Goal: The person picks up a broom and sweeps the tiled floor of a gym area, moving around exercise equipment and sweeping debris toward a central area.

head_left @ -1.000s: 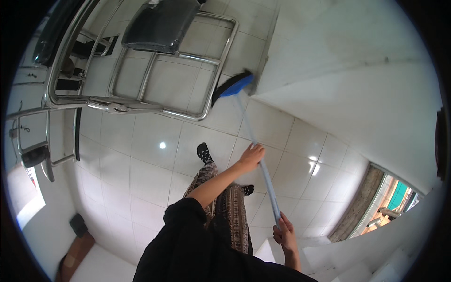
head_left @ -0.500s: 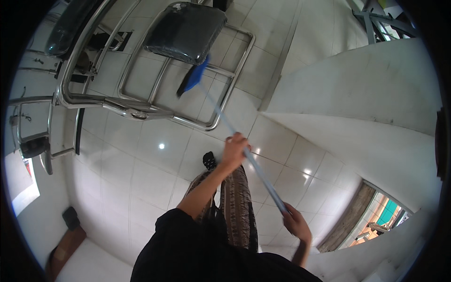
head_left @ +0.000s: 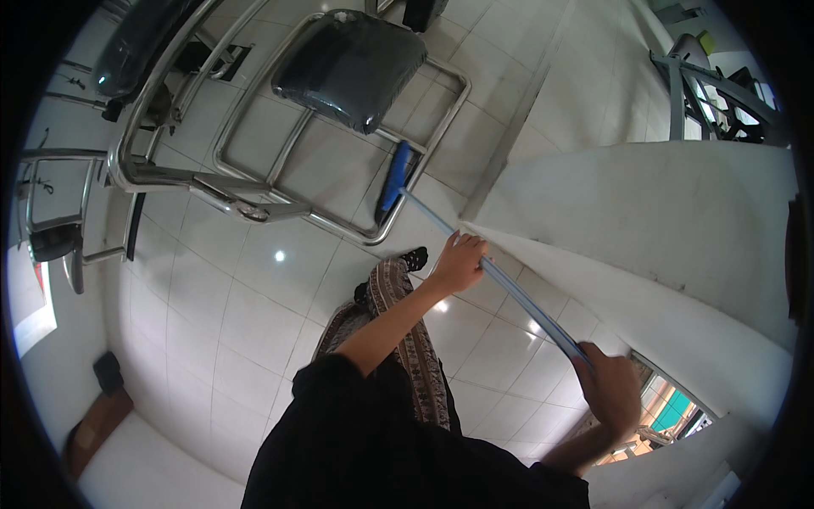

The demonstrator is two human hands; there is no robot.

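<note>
Both my hands grip the long grey-blue handle of a broom point(head_left: 536, 309). My left hand point(head_left: 460, 261) is wrapped round the handle partway down, closer to the head. Higher up, my right hand point(head_left: 612, 390) holds it near the upper end, which the hand hides. The blue broom head point(head_left: 395, 176), with dark bristles along its left side, is inside the corner of a metal tube chair frame point(head_left: 441, 106), close to the tube. Above it is the chair's black padded seat point(head_left: 352, 69), shiny as if wrapped in plastic.
More metal chair frames point(head_left: 127, 161) and another black pad point(head_left: 148, 42) stand at the left. A white low wall point(head_left: 627, 204) rises on the right, its corner close to the handle. Pale tiles point(head_left: 254, 314) cover the floor. My foot in a dotted sock point(head_left: 414, 259) is near the frame.
The broom head has moved right and nearer to me, away from under the seat. Both hands have shifted right with the handle. One foot has stepped forward to the right.
</note>
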